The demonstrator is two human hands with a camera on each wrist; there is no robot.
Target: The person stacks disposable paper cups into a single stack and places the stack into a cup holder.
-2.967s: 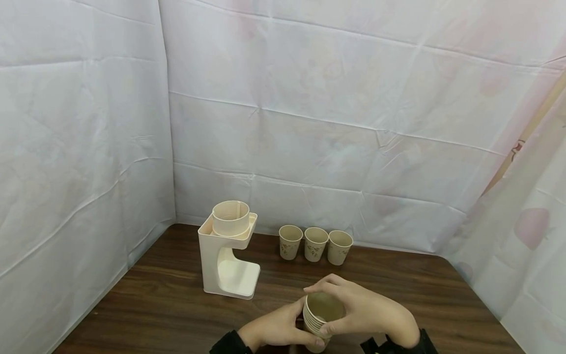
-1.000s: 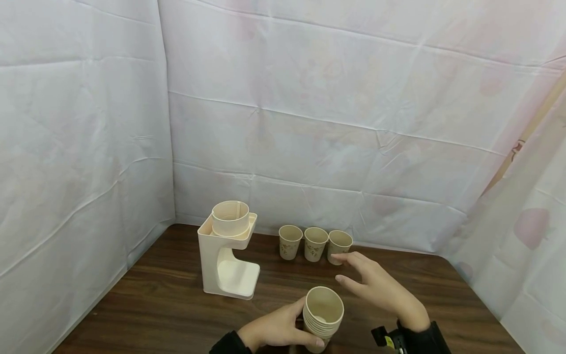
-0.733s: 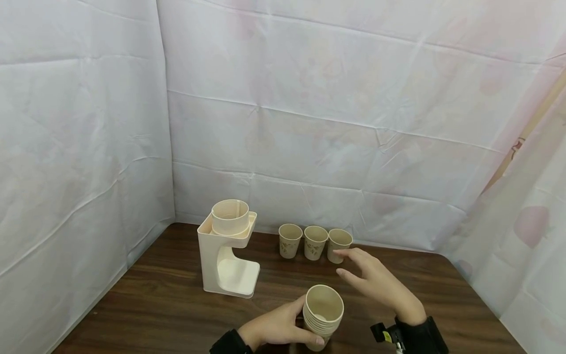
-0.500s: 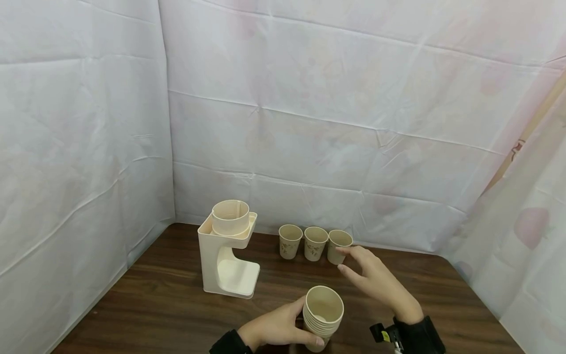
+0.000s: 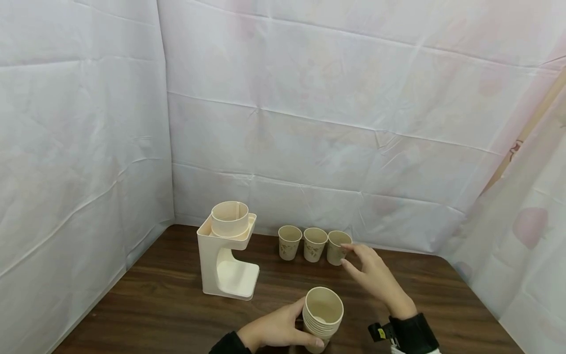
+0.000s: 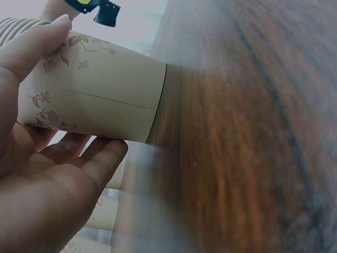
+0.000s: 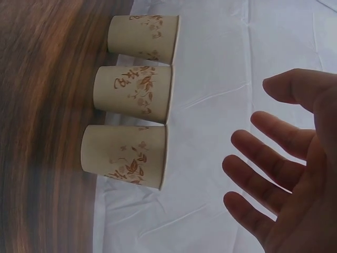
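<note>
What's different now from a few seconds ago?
The right hand has let go of the cup stack and moved away from the person, toward the rightmost cup in the back row; the right wrist view shows it apart from those cups. The left hand still holds the stack; the three standing cups and the cream stand stayed put.
</note>
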